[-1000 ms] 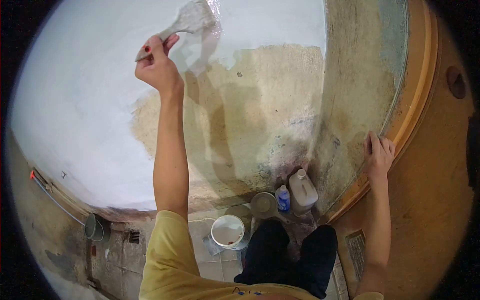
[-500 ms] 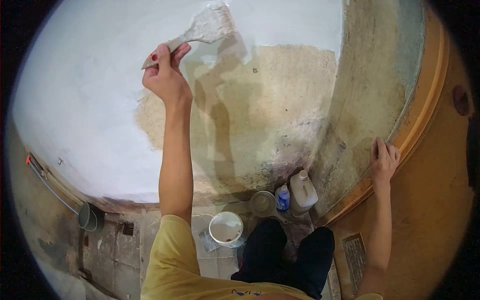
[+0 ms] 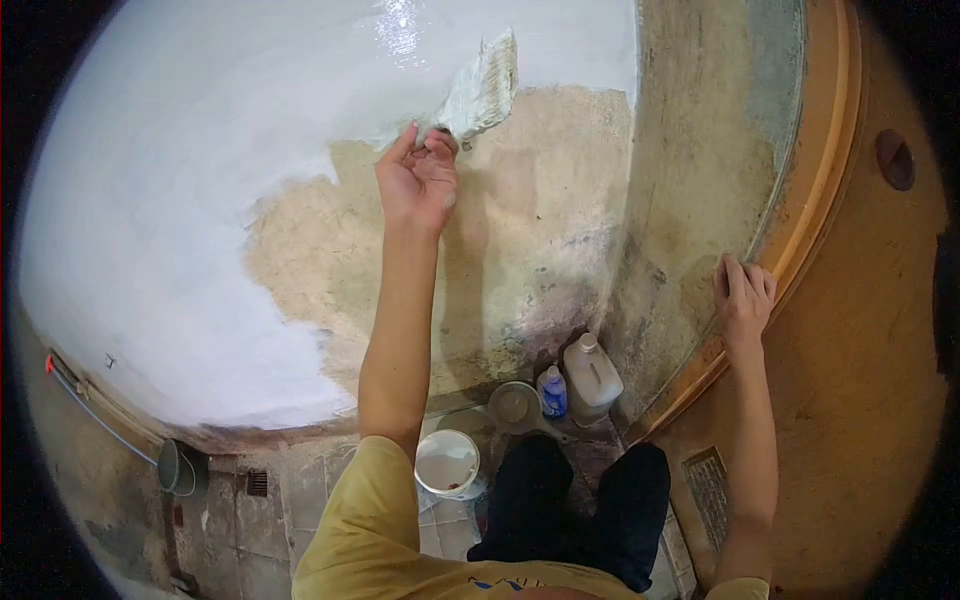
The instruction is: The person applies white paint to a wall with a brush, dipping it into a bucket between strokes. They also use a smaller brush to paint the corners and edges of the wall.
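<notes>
My left hand (image 3: 418, 185) is raised at the wall, its fingers closed on the handle of a wide paintbrush (image 3: 485, 88). White paint coats the bristles, which point up and to the right against the wall. Most of the handle is hidden by my fingers. Around the brush, wet white paint (image 3: 230, 100) meets a bare tan patch (image 3: 440, 240) with a ragged border. Off to the right, my right hand (image 3: 745, 300) has bent fingers closed at the edge of the orange-brown wooden door frame (image 3: 815, 215).
On the floor by my knees stand a white paint bucket (image 3: 447, 462), a grey dipper (image 3: 514, 406), a blue bottle (image 3: 552, 393) and a whitish jug (image 3: 592, 380). A dark bucket (image 3: 180, 468) stands at the left, near a floor drain (image 3: 257, 484).
My left hand has moved right and lower with the paintbrush, and the brush has turned more upright. The view has shifted slightly. My right hand keeps its place at the frame.
</notes>
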### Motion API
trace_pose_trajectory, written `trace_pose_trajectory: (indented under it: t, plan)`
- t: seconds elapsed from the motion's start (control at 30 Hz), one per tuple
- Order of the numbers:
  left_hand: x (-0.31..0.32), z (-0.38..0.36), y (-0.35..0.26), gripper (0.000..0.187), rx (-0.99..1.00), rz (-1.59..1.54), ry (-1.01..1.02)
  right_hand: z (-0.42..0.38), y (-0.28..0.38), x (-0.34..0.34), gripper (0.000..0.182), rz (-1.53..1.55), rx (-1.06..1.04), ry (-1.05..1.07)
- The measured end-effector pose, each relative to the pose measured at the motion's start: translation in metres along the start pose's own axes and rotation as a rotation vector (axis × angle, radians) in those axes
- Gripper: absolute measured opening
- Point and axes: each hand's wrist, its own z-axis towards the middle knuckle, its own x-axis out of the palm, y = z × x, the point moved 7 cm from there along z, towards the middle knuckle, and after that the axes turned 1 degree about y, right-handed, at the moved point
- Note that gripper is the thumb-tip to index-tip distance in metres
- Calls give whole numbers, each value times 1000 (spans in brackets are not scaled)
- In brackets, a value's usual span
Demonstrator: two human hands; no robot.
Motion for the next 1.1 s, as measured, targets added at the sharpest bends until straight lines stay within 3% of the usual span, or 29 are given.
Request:
trace_pose_trajectory:
  t: [0.17,0.5,0.57,0.8,0.87,1.1]
  plan:
    - [-6,3,24,19,-119,-157,-50,0,0,-1,21,-9,-8,-44]
    - [-14,-29,76,24,-163,-252,-180,1,1,-4,24,-1,-21,-43]
    - [-14,-37,88,28,-61,-191,-210,1,2,-4,24,-19,-15,-43]
    - [-8,-43,149,32,18,-139,-153,-4,-1,-4,21,12,-3,-70]
    - [-8,-39,157,31,179,-23,-100,-4,-2,-4,20,18,-15,-78]
    - [-14,-34,229,27,159,146,-33,-8,-7,1,21,23,-32,-34]
